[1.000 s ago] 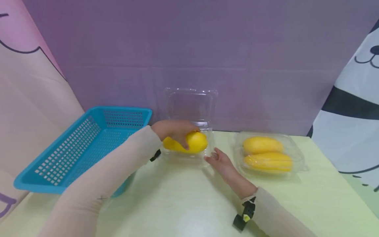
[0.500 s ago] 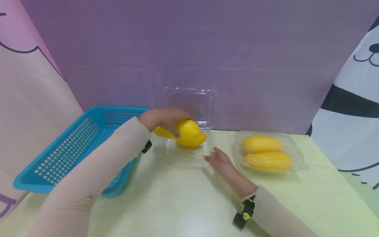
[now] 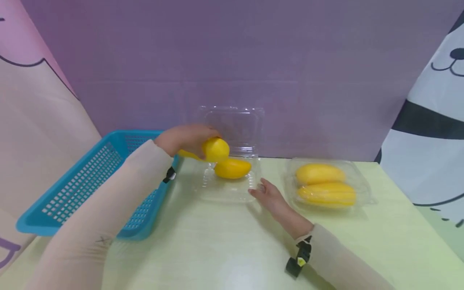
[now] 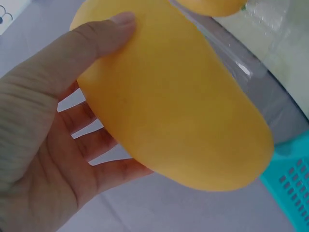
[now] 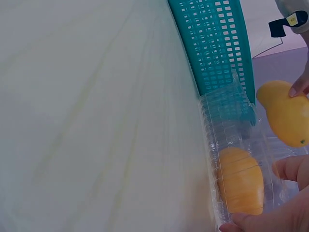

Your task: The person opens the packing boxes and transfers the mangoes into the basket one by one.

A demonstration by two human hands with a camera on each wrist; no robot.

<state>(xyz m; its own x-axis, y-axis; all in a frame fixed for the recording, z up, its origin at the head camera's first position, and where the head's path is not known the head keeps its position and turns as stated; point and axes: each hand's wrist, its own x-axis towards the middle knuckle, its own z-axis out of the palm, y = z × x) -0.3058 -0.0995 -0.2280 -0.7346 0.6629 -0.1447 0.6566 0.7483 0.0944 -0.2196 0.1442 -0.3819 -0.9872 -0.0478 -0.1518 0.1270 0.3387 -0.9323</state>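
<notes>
In the head view my left hand (image 3: pixel 188 139) grips a yellow mango (image 3: pixel 216 150), raised over the left part of an open clear plastic clamshell box (image 3: pixel 224 194). Its thumb lies along one side of the fruit and the fingers curl under the other, as the left wrist view shows of this mango (image 4: pixel 178 106). Another mango (image 3: pixel 233 168) lies inside the box, towards the back. At the box's right front corner, my right hand (image 3: pixel 272 201) holds the rim between thumb and fingers. The box's lid (image 3: pixel 233 127) stands upright against the purple backdrop.
A blue perforated basket (image 3: pixel 145 229) stands on the left, beneath my left forearm. To the right sits a second clear clamshell (image 3: pixel 364 197), closed, with two mangoes (image 3: pixel 326 194) in it. A purple backdrop (image 3: pixel 232 52) rises behind the table (image 3: pixel 217 249).
My left hand has lifted the mango up and leftward out of the box, uncovering the other mango lying there. The right hand has stayed at the box's corner.
</notes>
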